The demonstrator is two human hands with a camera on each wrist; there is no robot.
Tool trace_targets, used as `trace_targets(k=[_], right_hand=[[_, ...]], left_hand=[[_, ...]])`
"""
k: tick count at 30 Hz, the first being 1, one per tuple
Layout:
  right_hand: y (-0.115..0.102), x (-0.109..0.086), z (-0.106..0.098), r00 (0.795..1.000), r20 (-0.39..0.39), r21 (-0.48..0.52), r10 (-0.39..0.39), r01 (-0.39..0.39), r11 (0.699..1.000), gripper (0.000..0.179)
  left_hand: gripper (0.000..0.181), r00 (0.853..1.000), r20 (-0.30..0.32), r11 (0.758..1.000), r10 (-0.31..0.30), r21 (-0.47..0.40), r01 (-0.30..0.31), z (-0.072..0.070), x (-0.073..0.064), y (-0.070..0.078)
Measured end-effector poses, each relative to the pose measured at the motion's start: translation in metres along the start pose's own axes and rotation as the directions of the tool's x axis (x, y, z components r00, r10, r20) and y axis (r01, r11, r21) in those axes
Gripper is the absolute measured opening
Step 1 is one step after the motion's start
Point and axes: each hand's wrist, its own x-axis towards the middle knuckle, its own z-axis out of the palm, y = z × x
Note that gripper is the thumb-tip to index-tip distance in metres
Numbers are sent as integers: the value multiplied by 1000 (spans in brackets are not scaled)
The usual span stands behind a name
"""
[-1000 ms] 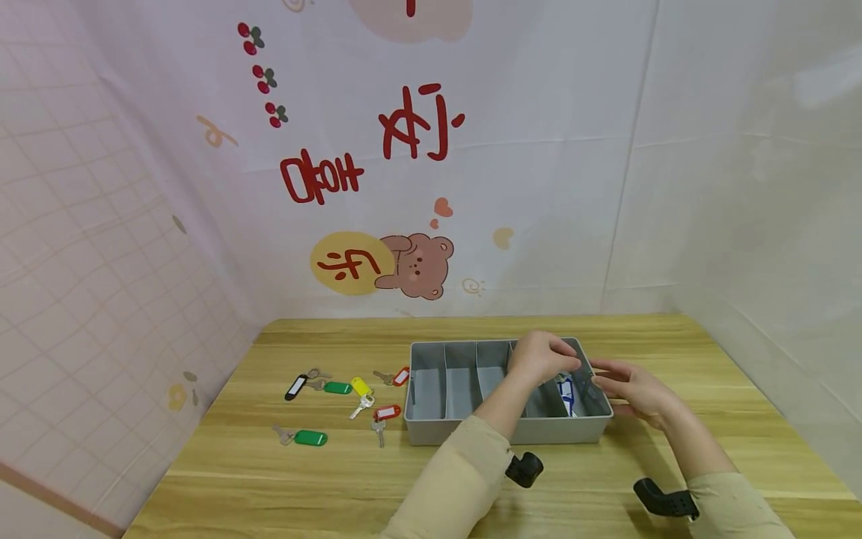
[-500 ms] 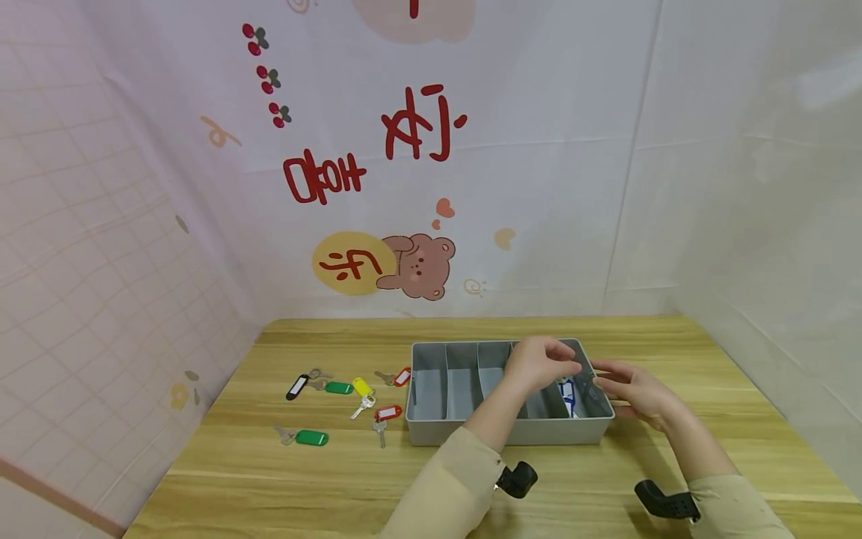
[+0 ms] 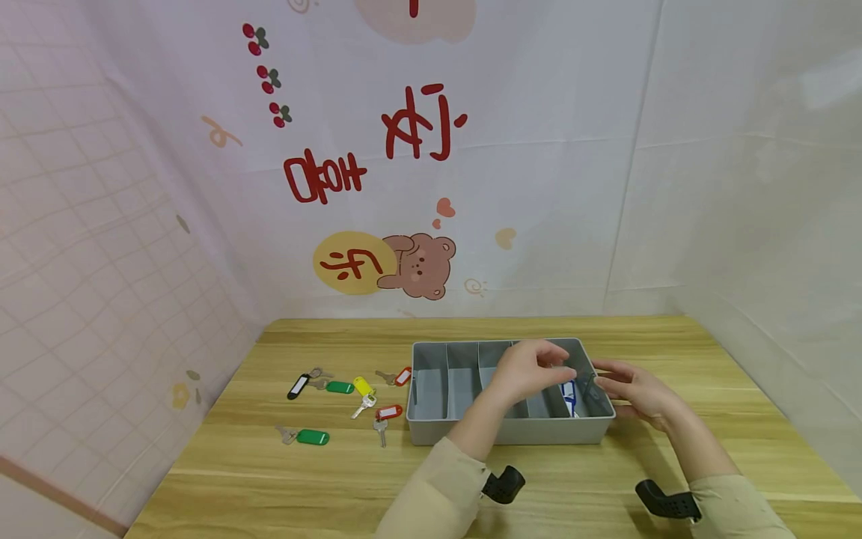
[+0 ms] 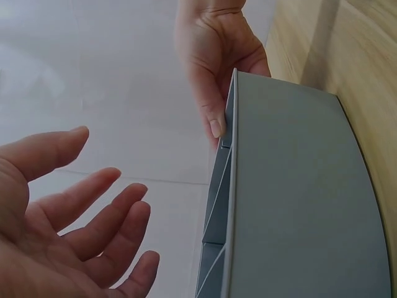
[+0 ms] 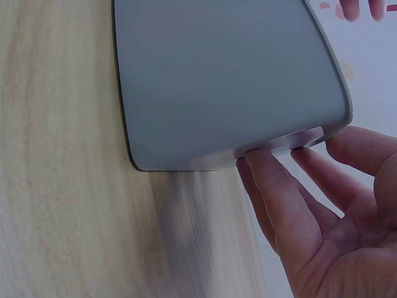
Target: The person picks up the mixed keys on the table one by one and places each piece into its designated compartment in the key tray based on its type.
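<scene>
A grey divided storage box point(image 3: 465, 431) stands on the table. In the head view my left hand point(image 3: 525, 370) hovers over its right half, holding nothing; the left wrist view shows its fingers point(image 4: 118, 217) loosely bent and apart from the box. At the box's right end, my right hand point(image 3: 636, 393) grips the end wall, thumb at the rim and fingers point(image 5: 273, 192) against the outside. Inside the rightmost compartment lies a blue-and-white item point(image 3: 569, 398), partly covered by my left hand and too small to identify. The neighbouring compartments are partly hidden by that hand.
Left of the box lie several keys with tags: a black tag point(image 3: 298, 386), green tags point(image 3: 340, 387), a yellow tag point(image 3: 362, 385) and red tags point(image 3: 389, 412). A printed white curtain point(image 3: 539, 165) hangs behind the wooden table point(image 3: 236, 479).
My left hand has drawn back to the left and slightly toward me above the box. My right hand keeps its hold on the right end wall.
</scene>
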Motion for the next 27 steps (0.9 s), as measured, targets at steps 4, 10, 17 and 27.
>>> trace_targets(k=[4, 10, 17, 27], right_hand=[[-1, 0, 0, 1000, -1, 18, 4, -4, 1000, 65], [-1, 0, -1, 1000, 6, 19, -9, 9, 1000, 65], [-1, -1, -1, 1000, 4, 17, -7, 7, 1000, 64], [-1, 1, -1, 1000, -2, 5, -6, 6, 1000, 64]], left_hand=[[28, 999, -5, 999, 31, 7, -31, -4, -4, -4], [31, 997, -42, 998, 67, 6, -67, -11, -11, -9], [33, 987, -118, 994, 106, -30, -110, -19, -16, -20], [31, 953, -250, 984, 169, -15, -178, -34, -21, -28]])
